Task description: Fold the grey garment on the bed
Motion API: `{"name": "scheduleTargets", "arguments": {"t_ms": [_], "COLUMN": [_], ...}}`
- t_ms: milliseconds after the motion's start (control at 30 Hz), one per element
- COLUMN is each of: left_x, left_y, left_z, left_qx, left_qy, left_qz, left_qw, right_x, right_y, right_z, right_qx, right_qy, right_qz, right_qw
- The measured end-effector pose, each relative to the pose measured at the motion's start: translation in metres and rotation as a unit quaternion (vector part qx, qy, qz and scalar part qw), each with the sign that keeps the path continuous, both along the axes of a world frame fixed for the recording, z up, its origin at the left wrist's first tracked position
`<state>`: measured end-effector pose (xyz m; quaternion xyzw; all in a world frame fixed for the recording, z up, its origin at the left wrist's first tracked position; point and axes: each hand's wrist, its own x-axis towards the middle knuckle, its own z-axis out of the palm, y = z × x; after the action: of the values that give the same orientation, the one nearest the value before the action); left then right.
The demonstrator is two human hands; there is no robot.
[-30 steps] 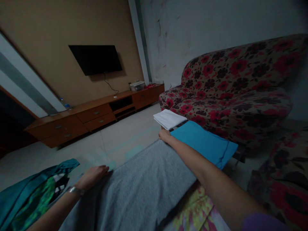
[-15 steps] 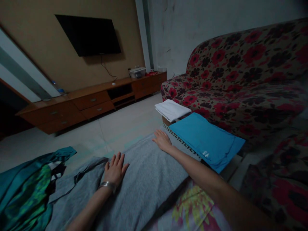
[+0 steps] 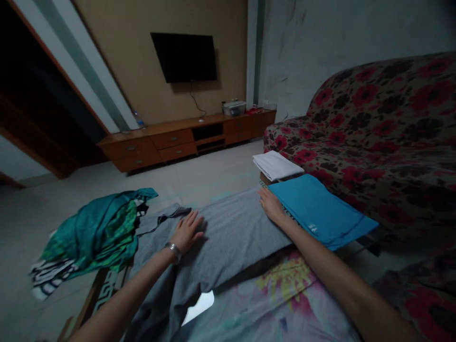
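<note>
One floral-printed pastel cloth (image 3: pixel 285 304) lies nearest; beyond it one grey fabric garment (image 3: pixel 231 237) is spread, the left hand (image 3: pixel 185 232) on it with fingers parted, the right hand (image 3: pixel 272 205) at its far right corner, fingers close together. Smoothing seems the step in hand, calling next for even palm pressure; farther right lie one flat bright-blue garment (image 3: pixel 320 209) and one folded white cloth (image 3: pixel 277 165)

The person's left hand (image 3: pixel 185 232) and right hand (image 3: pixel 272 207) rested on grey cloth (image 3: pixel 235 228) mid-frame; teal clothes (image 3: pixel 94 230) lay heaped centre left; blue cloth (image 3: pixel 318 204) lay centre right.
</note>
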<state>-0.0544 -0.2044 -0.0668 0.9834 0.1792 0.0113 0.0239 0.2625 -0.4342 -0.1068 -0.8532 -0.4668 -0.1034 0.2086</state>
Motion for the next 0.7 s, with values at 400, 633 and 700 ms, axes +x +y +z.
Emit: {"name": "scheduleTargets", "arguments": {"t_ms": [400,633,700], "left_x": [-0.308,-0.288,-0.292], "left_y": [-0.119,-0.159,-0.154], "left_z": [0.022,-0.007,-0.004], "left_qx": [-0.119,-0.091,-0.134], "left_qy": [-0.08,-0.163,-0.229], "left_qz": [0.29,0.381,0.392], "left_qw": [0.946,0.906,0.881], "right_x": [-0.107,-0.132,-0.129], "right_y": [-0.167,-0.127,-0.125], "right_z": [-0.041,-0.002,0.002], "right_qx": [-0.049,-0.112,-0.116], "right_qy": [-0.142,-0.147,-0.133], "right_qz": [0.147,0.124,0.126], "right_qw": [0.978,0.975,0.976]}}
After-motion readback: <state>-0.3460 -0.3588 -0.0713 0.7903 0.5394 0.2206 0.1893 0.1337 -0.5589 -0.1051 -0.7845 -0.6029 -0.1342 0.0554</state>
